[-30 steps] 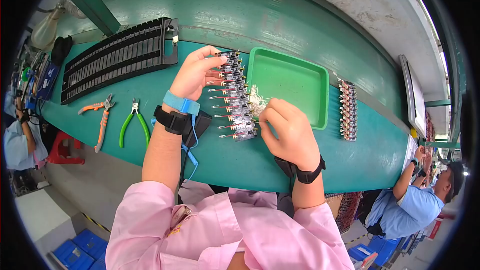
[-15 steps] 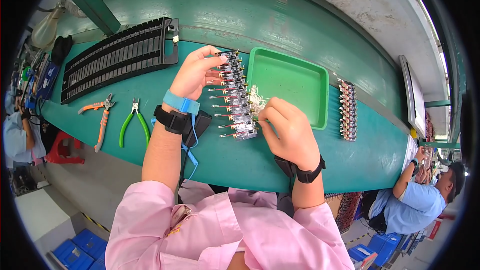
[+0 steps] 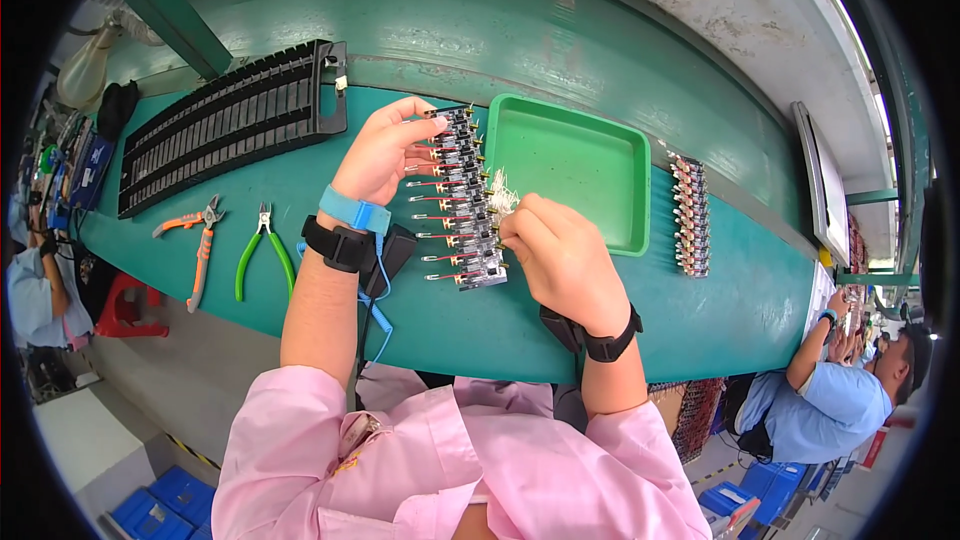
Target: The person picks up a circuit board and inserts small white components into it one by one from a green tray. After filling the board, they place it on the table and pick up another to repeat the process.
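Observation:
My left hand (image 3: 383, 155) grips the far end of a long panel of small circuit boards (image 3: 460, 195), thumb on top. Along the panel's left side stick out red leads with clear tips; brass-coloured parts line its right edge. My right hand (image 3: 568, 258) is closed in a pinch against that right edge, near the lower half. Whatever is between its fingertips is too small to make out. A bunch of thin white strands (image 3: 501, 192) shows just beyond the right fingers, beside the panel. A green tray (image 3: 643, 195) stands right behind it.
A black slotted rack (image 3: 232, 130) lies at the far left. Orange-handled pliers (image 3: 203, 258) and green-handled cutters (image 3: 245, 268) lie nearer. Another board panel (image 3: 691, 218) lies right of the tray. A blue wrist-strap cord (image 3: 386, 312) hangs by my left forearm. A co-worker (image 3: 835, 395) sits at right.
The whole view has shifted slightly left. The panel's near end sits a little lower, and my right hand stays pinched at its right edge. My left hand keeps its grip.

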